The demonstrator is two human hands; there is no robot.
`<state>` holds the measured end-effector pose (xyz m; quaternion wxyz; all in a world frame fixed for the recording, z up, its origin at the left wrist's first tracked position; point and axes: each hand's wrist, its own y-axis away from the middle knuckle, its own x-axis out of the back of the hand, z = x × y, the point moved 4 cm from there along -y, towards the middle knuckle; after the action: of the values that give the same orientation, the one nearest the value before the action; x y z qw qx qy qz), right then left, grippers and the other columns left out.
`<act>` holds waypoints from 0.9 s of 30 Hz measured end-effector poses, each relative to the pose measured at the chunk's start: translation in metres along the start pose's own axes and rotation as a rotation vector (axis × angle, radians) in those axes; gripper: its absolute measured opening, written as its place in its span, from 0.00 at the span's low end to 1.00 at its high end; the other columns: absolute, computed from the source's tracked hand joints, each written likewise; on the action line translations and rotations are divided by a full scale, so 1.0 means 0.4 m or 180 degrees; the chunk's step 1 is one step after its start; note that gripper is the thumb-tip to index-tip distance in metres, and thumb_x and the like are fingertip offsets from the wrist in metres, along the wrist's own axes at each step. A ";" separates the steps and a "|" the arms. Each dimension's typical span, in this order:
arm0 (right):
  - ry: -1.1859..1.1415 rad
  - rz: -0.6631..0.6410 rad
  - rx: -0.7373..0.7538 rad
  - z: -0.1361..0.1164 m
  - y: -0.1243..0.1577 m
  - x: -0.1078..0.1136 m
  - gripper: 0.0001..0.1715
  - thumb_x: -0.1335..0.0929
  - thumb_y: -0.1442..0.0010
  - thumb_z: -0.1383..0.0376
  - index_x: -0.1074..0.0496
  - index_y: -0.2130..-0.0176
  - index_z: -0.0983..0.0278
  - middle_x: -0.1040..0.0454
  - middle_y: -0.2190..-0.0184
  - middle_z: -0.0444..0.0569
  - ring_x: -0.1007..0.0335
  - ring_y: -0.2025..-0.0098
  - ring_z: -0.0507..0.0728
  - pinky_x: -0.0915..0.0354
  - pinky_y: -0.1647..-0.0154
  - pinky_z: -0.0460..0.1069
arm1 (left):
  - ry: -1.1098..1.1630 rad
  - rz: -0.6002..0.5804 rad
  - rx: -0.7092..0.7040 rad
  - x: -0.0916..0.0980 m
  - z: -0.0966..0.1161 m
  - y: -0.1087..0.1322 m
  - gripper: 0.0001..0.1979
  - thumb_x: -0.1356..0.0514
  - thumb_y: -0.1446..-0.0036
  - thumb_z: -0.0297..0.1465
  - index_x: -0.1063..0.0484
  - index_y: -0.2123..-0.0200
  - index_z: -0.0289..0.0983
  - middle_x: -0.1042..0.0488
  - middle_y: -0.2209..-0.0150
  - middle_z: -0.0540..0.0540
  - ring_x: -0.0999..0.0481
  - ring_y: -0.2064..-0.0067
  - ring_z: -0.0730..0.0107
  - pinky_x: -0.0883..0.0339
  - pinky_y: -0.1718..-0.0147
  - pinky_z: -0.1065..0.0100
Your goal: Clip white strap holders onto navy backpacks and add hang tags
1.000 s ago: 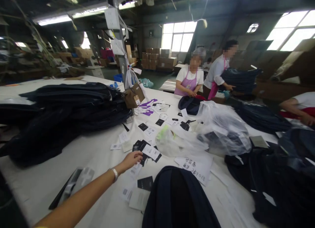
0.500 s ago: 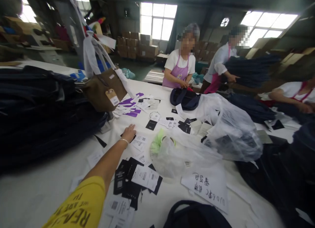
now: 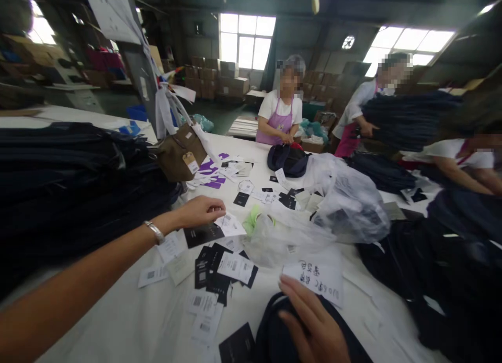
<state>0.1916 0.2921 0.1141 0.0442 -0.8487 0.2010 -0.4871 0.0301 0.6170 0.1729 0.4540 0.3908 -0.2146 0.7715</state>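
My left hand (image 3: 204, 212) is closed in a pinch over the white table (image 3: 141, 318), at a black card (image 3: 202, 235) and a white tag (image 3: 231, 225) that hang from or lie right under its fingertips. At the bottom, my right hand (image 3: 316, 321) has its fingers apart over a dark navy bag (image 3: 274, 318), partly hiding it; nothing shows in its grasp. Between the hands lie overlapping black cards (image 3: 212, 269) and a white label (image 3: 235, 267). A handwritten sheet (image 3: 325, 279) is just beyond my right hand.
Dark bags are piled at left (image 3: 78, 190) and right (image 3: 408, 269). Clear plastic (image 3: 349, 206) and a green roll (image 3: 254, 220) sit mid-table. A brown bag (image 3: 180, 154) hangs by a post. Across the table, a person (image 3: 280, 114) handles a bag; another (image 3: 363, 109) carries dark items.
My right hand has come into view over the navy bag. My left hand has turned sideways and pinches, with a larger black card and white tag now showing beneath it. The view has shifted.
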 end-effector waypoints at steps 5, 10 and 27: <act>-0.1353 0.0162 0.0539 -0.223 -0.171 -0.012 0.50 0.31 0.42 0.46 0.52 0.32 0.62 0.54 0.32 0.56 0.60 0.31 0.68 0.55 0.32 0.68 | 0.1178 -0.0153 0.0085 -0.023 0.260 0.130 0.20 0.44 0.41 0.46 0.27 0.62 0.34 0.31 0.77 0.51 0.35 0.81 0.77 0.43 0.82 0.75; -0.2710 0.0036 -0.0188 -0.268 -0.059 0.006 0.35 0.29 0.41 0.55 0.39 0.39 0.59 0.34 0.41 0.53 0.39 0.39 0.62 0.42 0.36 0.59 | 0.2393 -0.0016 0.0279 -0.129 0.400 0.248 0.19 0.41 0.42 0.45 0.28 0.65 0.33 0.32 0.76 0.51 0.35 0.77 0.77 0.42 0.78 0.76; -0.2506 0.1128 0.0230 -0.197 0.265 0.174 0.15 0.33 0.41 0.76 0.29 0.57 0.58 0.24 0.56 0.47 0.27 0.53 0.55 0.30 0.50 0.50 | 0.0888 -0.0100 0.0113 -0.299 0.550 0.443 0.25 0.33 0.51 0.34 0.27 0.47 0.46 0.24 0.55 0.49 0.38 0.72 0.76 0.39 0.68 0.72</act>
<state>0.1247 0.1779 0.1829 0.2302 -0.9201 0.2943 -0.1179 0.0000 0.3147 0.2141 0.4844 0.2910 -0.1296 0.8148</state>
